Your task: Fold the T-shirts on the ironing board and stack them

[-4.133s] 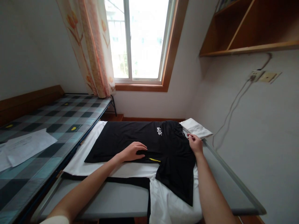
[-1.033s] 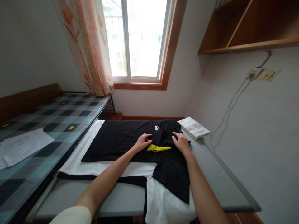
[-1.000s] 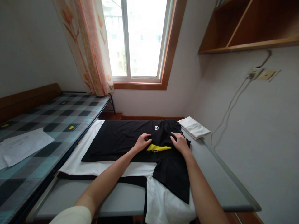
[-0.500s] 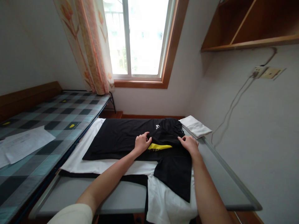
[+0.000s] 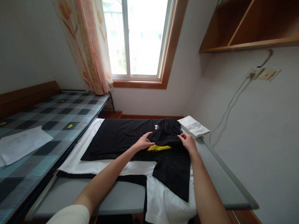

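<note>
A black garment (image 5: 121,133) with a yellow patch and a small white logo lies flat, one sleeve stretched toward me. Bunched dark fabric is at its far right end. Beneath it a white garment (image 5: 161,199) shows along the near side, with more black cloth under that. My left hand (image 5: 143,142) is over the middle of the black garment beside the yellow patch, thumb and fingers apart, holding nothing. My right hand (image 5: 187,140) pinches the black fabric near the bunched part, at the garment's right edge.
The clothes rest on a grey board-like table (image 5: 219,171). A folded white cloth (image 5: 194,127) lies at its back right corner. On the left is a bed with a checkered mattress (image 5: 53,118) and papers (image 5: 25,144). A wooden shelf (image 5: 252,45) hangs upper right.
My left hand has opened wider, its thumb and fingers spread beside the yellow patch. My right hand stays at the right edge of the black garment. The view has shifted slightly.
</note>
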Demonstrator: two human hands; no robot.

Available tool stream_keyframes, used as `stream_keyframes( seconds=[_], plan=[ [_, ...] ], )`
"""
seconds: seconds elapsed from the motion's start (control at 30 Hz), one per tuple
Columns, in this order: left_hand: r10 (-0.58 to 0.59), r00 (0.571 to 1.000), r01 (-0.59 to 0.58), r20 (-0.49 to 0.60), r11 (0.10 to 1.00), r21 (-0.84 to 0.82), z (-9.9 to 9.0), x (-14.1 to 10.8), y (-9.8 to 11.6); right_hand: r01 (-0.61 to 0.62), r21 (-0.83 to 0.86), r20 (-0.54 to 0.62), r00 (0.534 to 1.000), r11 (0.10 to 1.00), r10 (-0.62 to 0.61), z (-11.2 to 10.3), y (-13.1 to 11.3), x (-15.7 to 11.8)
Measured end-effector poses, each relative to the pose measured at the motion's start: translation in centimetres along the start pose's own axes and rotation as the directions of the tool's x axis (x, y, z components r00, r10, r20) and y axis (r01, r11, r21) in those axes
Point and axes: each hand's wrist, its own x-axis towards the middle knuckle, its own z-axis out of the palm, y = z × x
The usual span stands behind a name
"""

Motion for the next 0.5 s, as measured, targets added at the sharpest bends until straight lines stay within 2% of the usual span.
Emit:
stream_keyframes(
  seconds=[0.1,0.23,0.37,0.43,0.5],
  plan=[
    [-0.006,1.0,0.007,-0.014,0.997,0.079,0.1,0.1,-0.4,0.001,-0.001,0.012,1.0,1.0,-0.001,0.2,0.2,0.1],
    [0.059,0.996,-0.064,0.061,0.995,0.08,0.0,0.3,-0.5,0.028,-0.009,0.049,0.998,1.0,-0.028,0.3,0.4,0.2],
    [0.189,0.971,-0.2,0.146,0.978,0.062,-0.4,-0.1,0.7,0.012,-0.036,0.079,0.997,0.999,-0.009,-0.2,1.2,0.4],
    [0.193,0.955,-0.22,0.223,0.97,0.103,-0.4,-0.7,1.7,0.012,-0.059,0.104,0.995,0.998,-0.006,-0.5,1.7,0.3],
    [0.171,0.94,-0.235,0.296,0.952,0.195,-0.3,-1.5,2.6,0.04,-0.101,0.081,0.996,0.994,-0.032,-0.7,2.0,0.2]
  ],
)
